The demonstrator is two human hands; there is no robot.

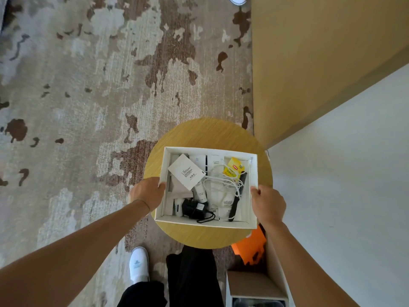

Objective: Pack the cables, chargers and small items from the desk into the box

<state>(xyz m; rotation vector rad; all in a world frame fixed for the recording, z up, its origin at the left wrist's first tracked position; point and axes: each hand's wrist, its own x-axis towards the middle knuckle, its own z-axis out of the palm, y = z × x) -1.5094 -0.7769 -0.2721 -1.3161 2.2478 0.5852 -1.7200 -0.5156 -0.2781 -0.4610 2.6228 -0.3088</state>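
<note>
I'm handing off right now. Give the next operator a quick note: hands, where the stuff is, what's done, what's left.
Left hand grips the left wall of the white box; right hand grips its right wall.
The box sits open on the round wooden table.
Inside: black charger with its cord at the near edge, white cable in a loose tangle, black comb along the right side, yellow tea packet at the far right, a white card tilted on top, and small white tubes.
Done: these items are packed.
Left: nothing loose shows on the table; the desk is out of view, so check it. No lid is visible.
</note>
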